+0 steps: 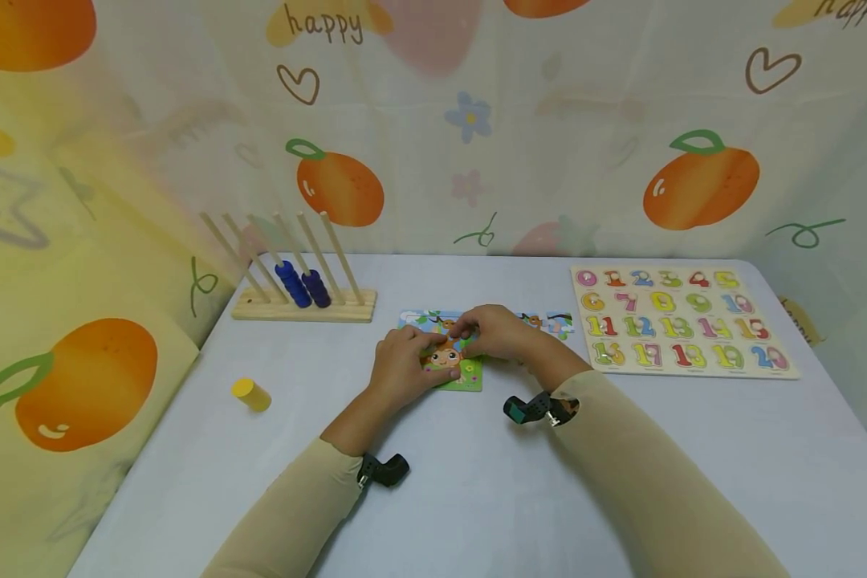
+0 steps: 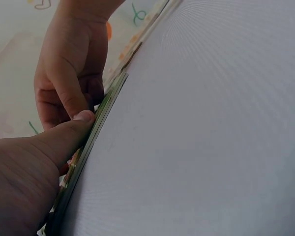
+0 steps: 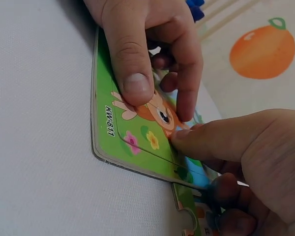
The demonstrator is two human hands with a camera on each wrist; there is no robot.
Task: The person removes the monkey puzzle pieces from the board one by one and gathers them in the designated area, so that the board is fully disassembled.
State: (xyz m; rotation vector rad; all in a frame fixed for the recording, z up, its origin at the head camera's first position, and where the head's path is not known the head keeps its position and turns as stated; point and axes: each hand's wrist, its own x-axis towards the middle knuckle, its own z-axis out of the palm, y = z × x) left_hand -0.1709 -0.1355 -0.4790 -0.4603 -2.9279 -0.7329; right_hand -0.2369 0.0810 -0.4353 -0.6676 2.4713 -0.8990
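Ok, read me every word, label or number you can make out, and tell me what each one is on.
"happy", printed repeatedly on the backdrop.
"KW-811", on the puzzle.
"0" to "20", on the number board.
Any other marks on the puzzle or number board are too small or blurred to read.

Both forearms reach forward in long sleeves, the left forearm (image 1: 292, 506) slanting inward from one side and the right forearm (image 1: 650, 474) from the other. The left hand (image 1: 406, 363) lies palm down, its thumb (image 3: 133, 69) extended; close beside it, the right hand (image 1: 504, 334) bends down from the wrist, outer fingers curled.
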